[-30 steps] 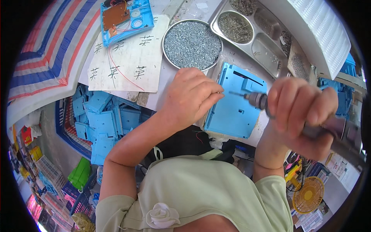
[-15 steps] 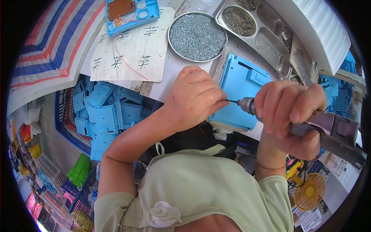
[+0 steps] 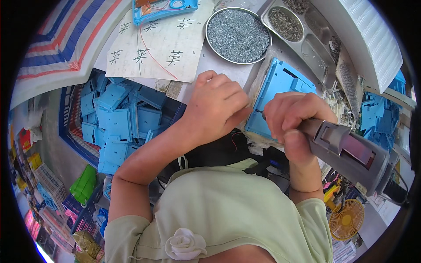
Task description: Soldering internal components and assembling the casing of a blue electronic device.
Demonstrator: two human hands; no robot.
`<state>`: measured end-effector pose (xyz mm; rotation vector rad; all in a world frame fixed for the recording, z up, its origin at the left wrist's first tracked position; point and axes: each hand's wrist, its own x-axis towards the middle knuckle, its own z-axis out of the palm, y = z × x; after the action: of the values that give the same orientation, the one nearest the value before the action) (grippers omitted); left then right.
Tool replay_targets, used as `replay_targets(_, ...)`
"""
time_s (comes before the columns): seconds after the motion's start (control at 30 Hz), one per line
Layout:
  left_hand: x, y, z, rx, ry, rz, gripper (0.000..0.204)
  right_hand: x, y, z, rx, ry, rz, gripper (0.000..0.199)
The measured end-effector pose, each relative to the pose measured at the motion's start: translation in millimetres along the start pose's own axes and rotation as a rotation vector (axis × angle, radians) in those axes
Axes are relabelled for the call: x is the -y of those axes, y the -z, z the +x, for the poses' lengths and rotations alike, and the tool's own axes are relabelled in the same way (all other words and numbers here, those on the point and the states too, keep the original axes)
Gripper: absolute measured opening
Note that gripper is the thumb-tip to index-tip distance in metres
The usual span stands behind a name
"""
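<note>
1. Step in hand: driving a screw into the blue plastic housing [image 3: 280, 87], which lies on the bench [image 3: 210, 65] in the upper centre of the frame, just below the round pan of screws [image 3: 239, 30].
2. Right hand [image 3: 291, 118], centre right, is clamped around the front of the grey electric screwdriver [image 3: 351, 151]; tool body runs off toward the lower right.
3. Left hand [image 3: 217, 107], centre frame, is curled with fingertips pinched near the bit tip at the housing's left edge. Cannot tell whether it pinches a screw; fingers hide the contact point.
4. Hands are close together, nearly touching at the bit.
5. To do it well, in my judgement: keep the bit in line with the screw axis, steady the housing with the left hand so it doesn't skate, press lightly before triggering, and clear fingertips from the bit once the thread bites.
6. Risk: plastic boss strips easily, so stop as soon as the head seats.
7. Surroundings: steel compartment tray [image 3: 307, 33] upper right of the pan, paper sheet [image 3: 153, 48] upper left, pile of blue parts [image 3: 118, 122] at left below bench level.
</note>
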<state>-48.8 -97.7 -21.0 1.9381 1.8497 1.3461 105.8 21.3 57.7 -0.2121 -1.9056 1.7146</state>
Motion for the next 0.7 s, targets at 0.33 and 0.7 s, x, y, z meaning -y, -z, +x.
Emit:
replay_targets(0.33,-11,-10,-5,-0.008,-0.019,-0.116,0.021,28,10,9,0.037,0.129,0.227,0.032)
replay_targets(0.7,-5,20,4,0.032,0.083,-0.189,0.060,21,0,-24,0.010,0.047,0.324,0.027)
